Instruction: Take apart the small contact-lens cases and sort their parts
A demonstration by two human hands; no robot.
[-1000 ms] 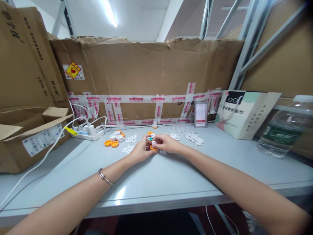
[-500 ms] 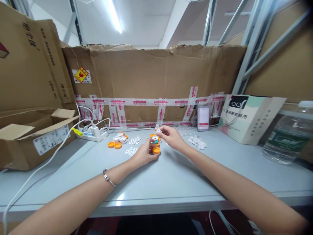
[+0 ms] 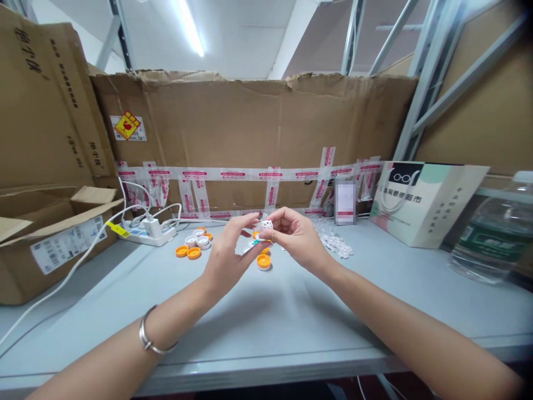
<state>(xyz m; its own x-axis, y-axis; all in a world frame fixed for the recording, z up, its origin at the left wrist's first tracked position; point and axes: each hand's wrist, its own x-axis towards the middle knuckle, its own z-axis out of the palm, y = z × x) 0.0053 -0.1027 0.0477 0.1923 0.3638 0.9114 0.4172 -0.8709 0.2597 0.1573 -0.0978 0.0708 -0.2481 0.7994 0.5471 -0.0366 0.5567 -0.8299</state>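
My left hand [image 3: 229,244] is closed, its thumb and fingers on a small round white-and-teal piece [image 3: 257,242]. My right hand [image 3: 297,236] pinches a small white part with dark holes [image 3: 267,224] right above that piece. The two hands meet at mid-table, and fingers partly hide where the parts touch. On the table just below them lies an orange round cap [image 3: 264,261] with a white underside. More orange pieces behind it are mostly covered by the hands.
Orange and white caps [image 3: 194,253] lie in a group at left. Small clear-white parts [image 3: 339,245] are heaped at right. A power strip [image 3: 154,236], an open carton [image 3: 62,244], a paper bag [image 3: 420,211] and a water bottle [image 3: 487,239] stand around the table.
My left hand has risen off the table with the white-and-teal piece, leaving the orange cap below. The right hand's white part now sits over it. The view has shifted slightly.
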